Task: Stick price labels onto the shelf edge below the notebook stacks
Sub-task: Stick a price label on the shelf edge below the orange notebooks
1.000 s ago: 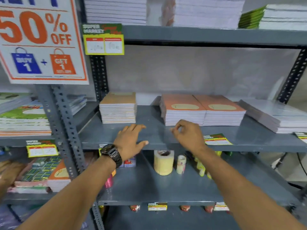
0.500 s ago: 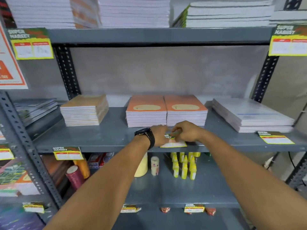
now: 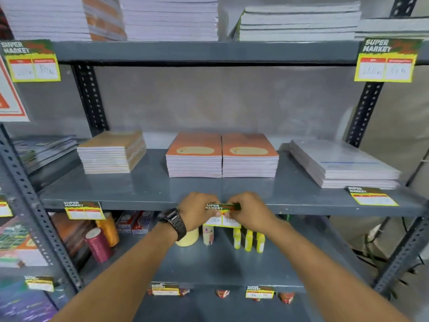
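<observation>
A yellow-and-green price label [image 3: 223, 214] hangs against the grey shelf edge [image 3: 144, 205], just below two orange notebook stacks [image 3: 221, 156]. My left hand [image 3: 197, 211], with a black watch on its wrist, pinches the label's left side. My right hand [image 3: 249, 211] pinches its right side. A brown notebook stack [image 3: 111, 152] sits to the left, with a label [image 3: 84, 210] stuck on the edge below it. Right of the orange stacks lies a white stack [image 3: 341, 166], and another label [image 3: 371, 196] lies flat on the shelf in front of it.
Below are a maroon spool [image 3: 97, 245], a cream tape roll [image 3: 187, 238] and yellow bottles [image 3: 248, 240]. The top shelf holds tall paper stacks [image 3: 169, 17] and labels [image 3: 386, 60] on its edge. Perforated uprights [image 3: 364, 112] frame the bay.
The view shifted right. Both hands came together on the label lying on the shelf and brought it down from the shelf top to hang against the front edge.
</observation>
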The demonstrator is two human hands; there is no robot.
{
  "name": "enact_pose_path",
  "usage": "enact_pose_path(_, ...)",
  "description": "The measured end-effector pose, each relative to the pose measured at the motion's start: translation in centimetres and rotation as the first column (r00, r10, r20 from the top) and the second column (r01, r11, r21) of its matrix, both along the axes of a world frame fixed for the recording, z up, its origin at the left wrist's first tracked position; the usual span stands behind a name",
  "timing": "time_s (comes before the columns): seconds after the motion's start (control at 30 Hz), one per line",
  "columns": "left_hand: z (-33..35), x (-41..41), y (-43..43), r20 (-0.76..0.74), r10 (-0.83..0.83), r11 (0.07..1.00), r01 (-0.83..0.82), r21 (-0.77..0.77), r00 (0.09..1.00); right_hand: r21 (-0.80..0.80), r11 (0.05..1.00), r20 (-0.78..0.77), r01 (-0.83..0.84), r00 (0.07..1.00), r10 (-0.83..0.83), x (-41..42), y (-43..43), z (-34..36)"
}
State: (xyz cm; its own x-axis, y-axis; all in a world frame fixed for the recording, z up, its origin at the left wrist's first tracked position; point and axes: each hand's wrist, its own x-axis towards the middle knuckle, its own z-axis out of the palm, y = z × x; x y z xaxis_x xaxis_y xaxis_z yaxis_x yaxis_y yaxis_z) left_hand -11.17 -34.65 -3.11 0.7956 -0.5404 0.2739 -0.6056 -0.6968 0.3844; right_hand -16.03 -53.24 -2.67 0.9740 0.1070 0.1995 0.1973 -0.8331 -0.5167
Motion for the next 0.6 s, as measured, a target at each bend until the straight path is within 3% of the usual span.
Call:
enact_pose_path(0.27,-1.5,0.1,-0.7,0.055,0.093,0.992,-0.088,-0.087,0.994,0.109,0.982,0.118,0.154,0.979,-0.166,-0.4,1.3,-1.8)
enact_pose_path(0.6,-1.6,0.8,-1.2,0.128,0.153,0.987,-0.145,-0.068,0.98,0.002,0.959,0.169,0.283,0.945,-0.279,0.0,2.1,-1.3)
